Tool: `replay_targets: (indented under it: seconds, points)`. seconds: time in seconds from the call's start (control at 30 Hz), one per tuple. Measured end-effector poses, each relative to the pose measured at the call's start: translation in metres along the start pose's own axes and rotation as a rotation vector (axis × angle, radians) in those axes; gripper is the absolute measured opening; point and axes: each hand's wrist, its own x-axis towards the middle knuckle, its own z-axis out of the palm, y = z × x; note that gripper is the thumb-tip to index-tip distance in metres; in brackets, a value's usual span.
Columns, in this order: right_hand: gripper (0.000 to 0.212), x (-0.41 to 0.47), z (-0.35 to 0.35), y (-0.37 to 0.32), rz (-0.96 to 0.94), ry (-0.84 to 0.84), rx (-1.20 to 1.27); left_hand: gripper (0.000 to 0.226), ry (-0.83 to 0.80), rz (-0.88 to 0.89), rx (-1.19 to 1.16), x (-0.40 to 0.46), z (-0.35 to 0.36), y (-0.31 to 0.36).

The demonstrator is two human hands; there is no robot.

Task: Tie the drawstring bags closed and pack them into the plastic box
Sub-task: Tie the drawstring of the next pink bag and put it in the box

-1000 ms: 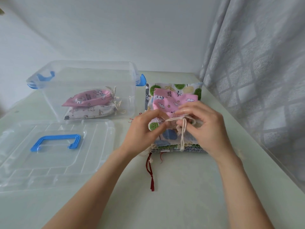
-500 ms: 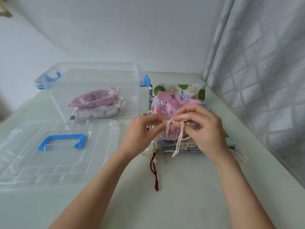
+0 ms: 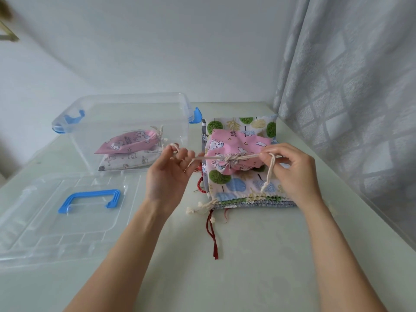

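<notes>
Table (image 3: 258,266): pale green, smooth, matt; its near edge was cut off by the frame.

Lid (image 3: 67,212): clear ribbed plastic with a blue moulded handle, flat on the table, nearer than the plastic box and left of the bag stack; its left side ran out of view.

Dark red cord (image 3: 212,235): thin, twisted, trailing from under the bag stack toward the viewer.

Left hand (image 3: 167,176): palm up, left of the bag stack, grip closed on one end of the cream drawstring (image 3: 243,157), the cord looped over a finger; which fingers pinched it was hard to make out.

Right hand (image 3: 295,172): over the stack's right side, grip pinched on the drawstring's other end, a knotted tail hanging below.

Pink drawstring bag (image 3: 238,145): soft printed cotton, mouth gathered into a puckered neck with the drawstring pulled taut across it between the hands; it sat on top of the bag stack.

Bag stack (image 3: 243,185): flat cloth bags, top one white with a tree print; those beneath showed only ruffled edges.

Plastic box (image 3: 126,122): clear, rectangular, blue latches, left of the stack and farther than the lid, holding two tied bags (image 3: 130,152), pink over white; their prints were blurred through the wall.

Curtain (image 3: 349,86): grey, woven grid pattern, right of the stack.
</notes>
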Motion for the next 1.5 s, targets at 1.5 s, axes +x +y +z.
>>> replay_targets:
  seconds: [1.5]
  points:
    - [0.028, -0.008, -0.008, -0.025, 0.162, -0.487, 0.342, 0.014, -0.191, 0.256, 1.769, -0.010, -0.016, -0.018]
